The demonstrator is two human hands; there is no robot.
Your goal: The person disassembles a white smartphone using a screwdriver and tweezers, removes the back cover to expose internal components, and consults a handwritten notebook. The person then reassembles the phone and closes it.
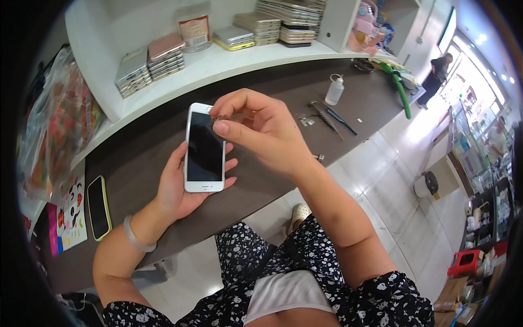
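Note:
A white-framed smartphone (205, 147) with a dark screen lies upright in my left hand (177, 185). My left fingers wrap round its lower part from behind, and the thumb rests along its left edge. Over the phone's upper right corner is my right hand (261, 128), thumb and forefinger pinched together. Between those fingertips shows a small dark piece (218, 118), too small to name. The pinching fingers cover part of the phone's upper right edge. Whether the piece touches the phone, I cannot tell.
On the brown desk lie a screwdriver (327, 119), a blue pen-like tool (342, 120) and tiny metal parts (306, 120), near a white squeeze bottle (334, 90). Another phone (98, 209) lies at left. Stacked phones (166, 56) fill the shelf (229, 68). A person (434, 80) stands far right.

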